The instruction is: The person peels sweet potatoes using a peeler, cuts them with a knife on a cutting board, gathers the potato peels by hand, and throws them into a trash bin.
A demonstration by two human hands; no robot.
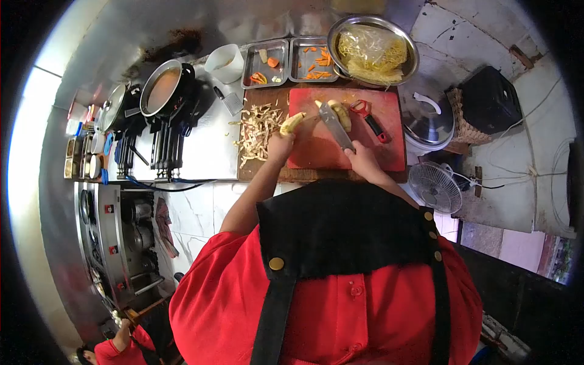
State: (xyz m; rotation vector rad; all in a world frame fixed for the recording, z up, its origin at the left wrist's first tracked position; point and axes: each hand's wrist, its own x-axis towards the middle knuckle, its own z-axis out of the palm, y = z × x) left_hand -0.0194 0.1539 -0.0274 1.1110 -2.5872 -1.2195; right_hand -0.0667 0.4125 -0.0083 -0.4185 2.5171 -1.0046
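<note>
My left hand point(281, 147) is closed around the lower end of a pale-yellow, long peeled vegetable point(293, 123), held over the left edge of the red cutting board point(310, 155). In my right hand point(362, 159) is the handle of a broad-bladed knife point(336, 126), its blade slanting up and left over the board. Beside the blade lie more pale-yellow peeled pieces point(342, 115), partly covered by it. A red peeler with a black grip point(376, 128) rests on the board's right side. Thin peelings point(258, 131) are heaped left of the board.
Behind the board are two metal trays point(266, 83) with cut vegetables, and a steel bowl point(413, 64) holding a bagged yellow food. A grater point(230, 102), white tub point(225, 64) and pan point(163, 88) stand leftward. A fan point(435, 187) is at right; another person point(125, 348) appears lower left.
</note>
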